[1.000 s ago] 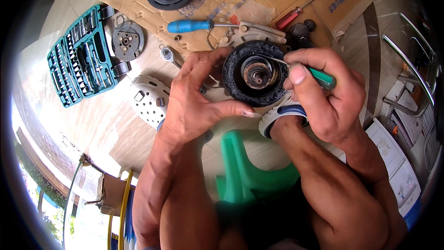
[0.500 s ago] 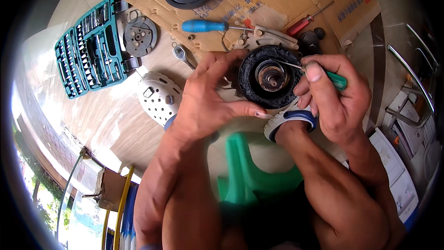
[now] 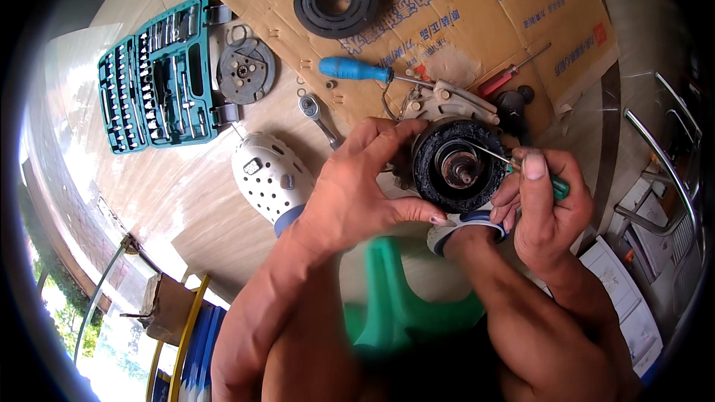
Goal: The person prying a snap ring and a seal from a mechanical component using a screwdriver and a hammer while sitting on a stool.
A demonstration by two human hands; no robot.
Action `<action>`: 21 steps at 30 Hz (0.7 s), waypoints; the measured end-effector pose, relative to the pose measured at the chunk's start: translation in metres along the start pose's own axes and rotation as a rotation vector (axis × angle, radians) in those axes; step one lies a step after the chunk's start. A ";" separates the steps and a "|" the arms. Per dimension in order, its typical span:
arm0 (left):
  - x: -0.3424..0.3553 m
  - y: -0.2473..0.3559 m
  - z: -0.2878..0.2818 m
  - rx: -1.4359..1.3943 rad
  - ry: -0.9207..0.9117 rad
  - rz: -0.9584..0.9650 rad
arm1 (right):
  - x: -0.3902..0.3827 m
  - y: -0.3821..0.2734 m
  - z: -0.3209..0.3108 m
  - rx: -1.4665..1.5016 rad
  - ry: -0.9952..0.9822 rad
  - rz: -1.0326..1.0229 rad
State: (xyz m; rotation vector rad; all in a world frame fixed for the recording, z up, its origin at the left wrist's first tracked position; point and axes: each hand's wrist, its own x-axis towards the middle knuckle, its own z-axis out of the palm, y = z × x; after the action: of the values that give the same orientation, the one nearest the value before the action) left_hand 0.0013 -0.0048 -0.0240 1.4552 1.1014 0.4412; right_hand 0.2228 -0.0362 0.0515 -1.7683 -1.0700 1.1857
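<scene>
My left hand (image 3: 361,197) grips the greasy black round housing (image 3: 447,197) from the left, thumb along its lower edge. Inside its ring sits a rusty shaft hub (image 3: 462,170). My right hand (image 3: 544,208) holds a green-handled screwdriver (image 3: 558,187), its thin blade reaching into the top of the ring's inner recess. Behind the housing are a cast metal bracket (image 3: 465,108), a blue screwdriver (image 3: 354,68) and a red screwdriver (image 3: 495,82). A ratchet (image 3: 320,119) lies to the left of my hands.
An open teal socket case (image 3: 153,82) and metal disc (image 3: 242,78) lie left. A black pulley (image 3: 313,11) rests on cardboard (image 3: 566,104). My white clogs (image 3: 264,175) flank a green stool (image 3: 395,305). Chrome railings (image 3: 670,171) stand right, a yellow-framed rack (image 3: 182,335) lower left.
Both hands and the housing appear lower and farther right as the view shifts. The screwdriver's tip has moved slightly along the ring's upper inner edge; both grips are unchanged.
</scene>
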 end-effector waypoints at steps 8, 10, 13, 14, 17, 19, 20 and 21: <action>0.001 -0.002 -0.002 -0.016 -0.015 -0.003 | 0.004 -0.002 0.002 0.142 0.050 0.161; 0.000 -0.001 -0.003 -0.024 -0.019 -0.022 | 0.015 -0.004 -0.001 0.274 0.057 0.319; 0.005 0.000 -0.001 -0.034 -0.017 -0.006 | 0.006 0.008 0.000 0.045 0.031 -0.033; 0.004 -0.001 0.000 -0.042 -0.005 -0.004 | 0.005 0.008 0.001 0.060 0.023 -0.020; 0.001 -0.004 0.001 -0.054 0.011 -0.001 | 0.010 0.003 -0.001 0.055 0.047 0.064; 0.002 -0.002 -0.001 -0.049 0.001 -0.004 | 0.010 -0.002 -0.007 0.033 0.022 0.030; 0.003 0.000 -0.002 -0.042 -0.008 -0.015 | 0.010 -0.003 -0.010 0.021 0.009 0.011; 0.003 0.002 -0.003 -0.034 -0.018 -0.026 | 0.010 -0.003 -0.014 -0.023 -0.004 -0.037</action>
State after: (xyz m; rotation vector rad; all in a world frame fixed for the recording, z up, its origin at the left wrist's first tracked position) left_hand 0.0009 -0.0004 -0.0227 1.4115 1.0924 0.4259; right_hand 0.2374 -0.0276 0.0549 -1.7564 -1.1183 1.1598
